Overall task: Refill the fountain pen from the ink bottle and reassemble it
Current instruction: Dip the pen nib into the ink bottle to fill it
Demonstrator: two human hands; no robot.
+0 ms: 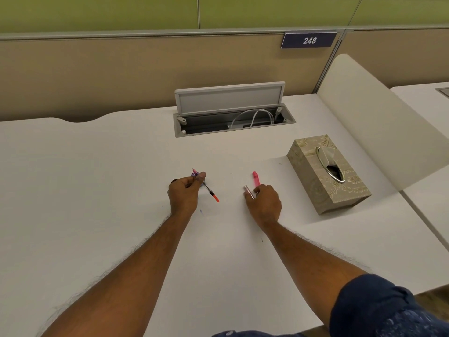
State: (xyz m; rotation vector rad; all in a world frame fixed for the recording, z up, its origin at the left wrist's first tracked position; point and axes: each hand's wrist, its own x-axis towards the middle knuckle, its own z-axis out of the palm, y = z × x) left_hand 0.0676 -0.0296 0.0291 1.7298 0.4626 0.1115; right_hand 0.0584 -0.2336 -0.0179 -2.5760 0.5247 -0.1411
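Observation:
My left hand (pixel 184 194) pinches the pen's front section (pixel 195 175), a purple grip with a pink nib pointing away from me. Its thin dark converter with an orange-red end (pixel 213 195) trails out toward the right. My right hand (pixel 264 203) lies on the white desk (pixel 97 178), its fingers curled round the pink pen barrel (pixel 248 190). The pink cap (pixel 255 178) lies on the desk just beyond that hand, touching the fingertips. No ink bottle is in view.
A patterned tissue box (pixel 328 173) stands to the right of my right hand. An open cable hatch (pixel 230 113) with a white cable sits in the desk at the back. A curved divider panel (pixel 379 122) borders the right side. Small ink marks dot the desk.

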